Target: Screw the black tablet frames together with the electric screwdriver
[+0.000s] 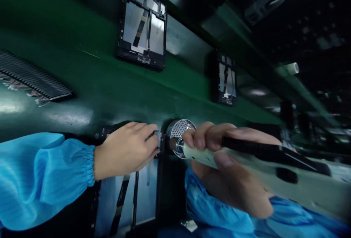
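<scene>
My left hand (128, 148) lies over the upper end of an opened tablet frame (148, 190), fingers bent and closed down on its top right corner. A small metallic piece shows by the fingertips; what lies beneath the palm is hidden. Wrapped in my right hand (230, 172) is a pale electric screwdriver (298, 190) with a black lever along its side. Its front end reaches a round metal holder with a perforated top (182, 128), just right of the tablet; the fingers hide part of this holder. Whether the bit touches it I cannot tell.
Another opened tablet frame (142, 29) lies farther back, and a third (227, 79) to its right, both on the green bench (93, 70). A row of thin dark strips with wires (35, 77) is at the left. A small white scrap (189, 225) lies near the front.
</scene>
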Tool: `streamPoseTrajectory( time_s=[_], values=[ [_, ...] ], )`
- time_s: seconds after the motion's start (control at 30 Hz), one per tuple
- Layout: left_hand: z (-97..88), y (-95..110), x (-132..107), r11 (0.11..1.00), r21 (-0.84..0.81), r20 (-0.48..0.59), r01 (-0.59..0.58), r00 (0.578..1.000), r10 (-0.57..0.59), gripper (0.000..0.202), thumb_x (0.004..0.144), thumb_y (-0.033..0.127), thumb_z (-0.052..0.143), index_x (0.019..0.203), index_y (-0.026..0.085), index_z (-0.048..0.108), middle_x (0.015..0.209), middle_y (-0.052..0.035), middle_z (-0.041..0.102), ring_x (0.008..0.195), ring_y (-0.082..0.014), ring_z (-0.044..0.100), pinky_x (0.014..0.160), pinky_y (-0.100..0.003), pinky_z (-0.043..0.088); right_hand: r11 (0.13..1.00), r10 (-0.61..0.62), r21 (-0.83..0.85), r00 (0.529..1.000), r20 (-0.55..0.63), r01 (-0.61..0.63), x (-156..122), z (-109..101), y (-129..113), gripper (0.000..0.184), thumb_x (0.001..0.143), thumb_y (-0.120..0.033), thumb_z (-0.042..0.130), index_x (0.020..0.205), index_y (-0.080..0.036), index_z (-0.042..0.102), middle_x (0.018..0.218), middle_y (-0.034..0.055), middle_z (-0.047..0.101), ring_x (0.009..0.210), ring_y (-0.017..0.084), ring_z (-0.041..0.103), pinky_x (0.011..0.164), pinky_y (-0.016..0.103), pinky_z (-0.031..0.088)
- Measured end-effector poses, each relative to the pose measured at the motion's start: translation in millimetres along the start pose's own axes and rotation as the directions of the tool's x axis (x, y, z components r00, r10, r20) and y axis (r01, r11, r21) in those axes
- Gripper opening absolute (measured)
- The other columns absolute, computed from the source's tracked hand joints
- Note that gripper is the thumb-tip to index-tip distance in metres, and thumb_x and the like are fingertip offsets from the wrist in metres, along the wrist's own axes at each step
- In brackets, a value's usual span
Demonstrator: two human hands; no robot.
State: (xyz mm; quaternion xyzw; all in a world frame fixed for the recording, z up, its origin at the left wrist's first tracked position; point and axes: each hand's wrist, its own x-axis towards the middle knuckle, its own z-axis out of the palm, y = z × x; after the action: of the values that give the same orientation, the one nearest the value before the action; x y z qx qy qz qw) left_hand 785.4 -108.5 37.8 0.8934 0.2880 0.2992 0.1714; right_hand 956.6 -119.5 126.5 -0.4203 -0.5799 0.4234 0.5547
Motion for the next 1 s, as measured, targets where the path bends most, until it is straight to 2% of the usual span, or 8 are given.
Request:
streamPoseTrajectory(
  time_s=[0.17,0.33,0.43,0.73,1.0],
  values=[
    [-1.3,5,-1,0.986,0.15,0.08,-0.069,0.995,0.058,0.035,0.099,0.032,0.051,0.115,0.006,0.069,0.116,-0.0217,0.07,0.106,-0.0349,0.069,0.087,-0.048,0.059,0.999,-0.052,-0.013,0.994,-0.101,0.051,3,0,15,0.028,0.075,-0.006,0.068,0.098,-0.022,0.071,0.073,-0.0021,0.059,0.066,0.015,0.057,0.059,0.034,0.049],
    [-3.1,9,-2,0.968,0.233,0.107,-0.095,0.992,0.072,0.039,0.102,0.03,0.043,0.12,0.006,0.069,0.118,-0.0242,0.07,0.101,-0.0346,0.07,0.079,-0.045,0.058,0.996,-0.083,-0.032,0.991,-0.107,0.08,5,3,21,0.024,0.075,-0.008,0.07,0.096,-0.02,0.071,0.071,-0.002,0.059,0.064,0.015,0.058,0.057,0.035,0.051],
    [-4.4,10,-2,0.968,0.237,0.12,-0.082,0.991,0.054,0.04,0.102,0.031,0.043,0.121,0.007,0.068,0.117,-0.0242,0.07,0.105,-0.0355,0.069,0.08,-0.045,0.057,0.997,-0.075,-0.027,0.991,-0.115,0.072,6,5,21,0.025,0.075,-0.008,0.069,0.095,-0.021,0.071,0.07,-0.0022,0.059,0.063,0.015,0.058,0.056,0.034,0.05],
    [-5.7,12,0,0.979,0.19,0.144,-0.078,0.988,0.05,0.04,0.102,0.029,0.042,0.117,0.003,0.069,0.102,-0.0209,0.071,0.097,-0.035,0.069,0.075,-0.044,0.056,0.998,-0.06,-0.004,0.989,-0.138,0.06,6,10,26,0.022,0.074,-0.007,0.067,0.088,-0.023,0.072,0.068,-0.0026,0.056,0.06,0.014,0.055,0.052,0.033,0.047],
    [-5.1,10,1,0.974,0.206,0.171,-0.089,0.984,0.053,0.04,0.099,0.031,0.05,0.119,0.002,0.069,0.108,-0.0238,0.071,0.1,-0.0356,0.068,0.079,-0.044,0.057,0.997,-0.081,-0.016,0.991,-0.102,0.08,6,9,38,0.018,0.078,-0.013,0.069,0.09,-0.026,0.071,0.066,-0.0033,0.052,0.057,0.015,0.052,0.048,0.033,0.046]
  ],
)
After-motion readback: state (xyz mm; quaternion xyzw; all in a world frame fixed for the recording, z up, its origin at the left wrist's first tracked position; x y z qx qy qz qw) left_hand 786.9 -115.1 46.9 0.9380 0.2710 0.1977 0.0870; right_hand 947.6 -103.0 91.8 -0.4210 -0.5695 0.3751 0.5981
